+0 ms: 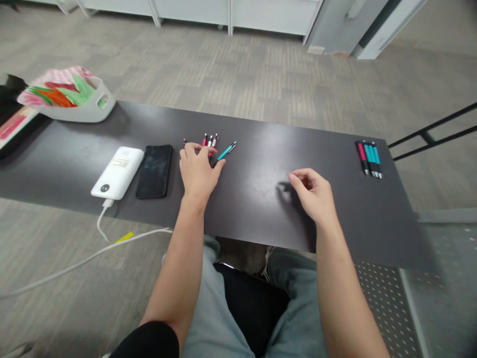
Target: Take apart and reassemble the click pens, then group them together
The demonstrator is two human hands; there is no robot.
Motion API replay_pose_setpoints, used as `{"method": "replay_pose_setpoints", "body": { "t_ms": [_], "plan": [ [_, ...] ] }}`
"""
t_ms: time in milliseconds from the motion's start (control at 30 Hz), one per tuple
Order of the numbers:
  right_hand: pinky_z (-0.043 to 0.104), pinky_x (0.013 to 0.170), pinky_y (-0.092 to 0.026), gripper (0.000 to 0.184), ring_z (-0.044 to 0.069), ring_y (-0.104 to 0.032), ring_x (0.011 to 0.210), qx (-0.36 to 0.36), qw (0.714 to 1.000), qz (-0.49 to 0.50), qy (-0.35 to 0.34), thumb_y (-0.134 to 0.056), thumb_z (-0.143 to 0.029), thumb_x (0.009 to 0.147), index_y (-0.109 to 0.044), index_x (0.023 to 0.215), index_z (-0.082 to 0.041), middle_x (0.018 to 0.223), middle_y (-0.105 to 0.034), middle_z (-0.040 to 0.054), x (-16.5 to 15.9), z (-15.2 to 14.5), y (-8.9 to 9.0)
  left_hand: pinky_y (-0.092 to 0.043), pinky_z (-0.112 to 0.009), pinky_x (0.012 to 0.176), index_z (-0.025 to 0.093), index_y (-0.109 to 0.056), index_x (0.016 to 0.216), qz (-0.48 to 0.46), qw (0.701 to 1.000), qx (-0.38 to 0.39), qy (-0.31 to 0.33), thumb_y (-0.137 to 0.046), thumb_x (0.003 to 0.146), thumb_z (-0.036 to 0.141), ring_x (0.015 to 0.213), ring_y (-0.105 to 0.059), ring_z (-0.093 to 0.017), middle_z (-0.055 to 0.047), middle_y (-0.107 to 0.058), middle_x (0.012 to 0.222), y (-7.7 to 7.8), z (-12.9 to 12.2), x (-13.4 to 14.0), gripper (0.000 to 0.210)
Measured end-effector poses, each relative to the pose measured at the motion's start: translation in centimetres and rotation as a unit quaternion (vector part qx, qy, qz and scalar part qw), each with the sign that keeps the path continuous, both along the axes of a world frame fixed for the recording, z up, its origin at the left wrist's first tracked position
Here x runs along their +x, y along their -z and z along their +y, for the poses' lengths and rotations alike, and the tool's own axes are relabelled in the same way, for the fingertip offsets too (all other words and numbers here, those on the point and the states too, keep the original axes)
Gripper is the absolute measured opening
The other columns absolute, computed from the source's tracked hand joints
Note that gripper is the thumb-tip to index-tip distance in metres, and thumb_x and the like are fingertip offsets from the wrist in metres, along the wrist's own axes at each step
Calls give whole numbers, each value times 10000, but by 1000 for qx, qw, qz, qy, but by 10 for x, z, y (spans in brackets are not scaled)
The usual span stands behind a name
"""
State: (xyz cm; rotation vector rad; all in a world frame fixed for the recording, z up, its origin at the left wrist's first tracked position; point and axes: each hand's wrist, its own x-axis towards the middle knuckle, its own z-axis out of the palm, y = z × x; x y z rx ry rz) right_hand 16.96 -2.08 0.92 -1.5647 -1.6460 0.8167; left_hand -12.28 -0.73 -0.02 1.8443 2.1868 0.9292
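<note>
My left hand (197,169) is over a loose group of pens, palm down, thumb apart from the bent fingers. Red pens (214,141) and a turquoise pen (226,150) stick out beyond its fingers; their lower parts are hidden under the hand. Whether the fingertips press on any pen cannot be seen. My right hand (311,191) hovers above the table with thumb and forefinger tips together, no object visible between them. At the table's right end lies a side-by-side row of pens, with a red pen (361,157) at the left and turquoise pens (373,158) among the others.
Left of my left hand, a black phone (154,171) lies beside a white power bank (118,172) with a white cable (100,221) plugged in. A white basket (84,112) with colourful contents stands at the far left of the dark table (253,209). Black metal bars (436,132) are at right.
</note>
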Motion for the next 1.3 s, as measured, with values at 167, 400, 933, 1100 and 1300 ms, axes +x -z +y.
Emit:
{"method": "replay_pose_setpoints", "body": {
  "t_ms": [167, 400, 933, 1100, 1300],
  "plan": [
    [519, 768, -570, 122, 297, -681, 792, 7, 1000, -10, -26, -646, -531, 960, -673, 912, -422, 825, -687, 17, -8, 5, 8, -392, -619, 944, 181, -792, 969, 42, 999, -8, -14, -808, 889, 378, 1212, -470, -460, -207, -560, 1227, 3, 0, 1, 213],
    [466, 838, -616, 225, 254, -719, 922, -44, 991, 119, -38, -586, -594, 992, -611, 1161, -448, 1153, -731, 1, -16, 13, 11, -496, -499, 942, 254, -736, 1024, -134, 976, 32, 167, -668, 986, 363, 992, -676, -263, -33, -742, 1035, -8, 1, 30, 134],
    [414, 886, -534, 411, 200, -509, 736, 36, 762, 644, 49, -517, -632, 1003, -480, 784, -287, 746, -455, -19, -6, 11, -9, -554, -336, 792, 199, -734, 1064, -236, 951, 85, 179, -683, 996, 445, 877, -707, -198, -29, -759, 967, -7, -2, 82, 260],
    [325, 613, -394, 571, 151, -274, 561, 72, 658, 749, 24, -625, -600, 944, -318, 637, -230, 629, -261, -50, 6, 16, -5, -556, -350, 770, 241, -744, 1021, -229, 953, 74, 183, -649, 1009, 511, 818, -703, -193, -7, -764, 925, 0, 3, 85, 287],
    [336, 598, -291, 557, 158, -144, 577, 96, 667, 738, 37, -611, -606, 935, -320, 632, -238, 628, -185, -60, 11, 17, -8, -544, -344, 749, 242, -761, 982, -205, 946, 70, 240, -672, 997, 422, 778, -676, -191, -10, -766, 912, 0, 2, 96, 201]
  ]
}}
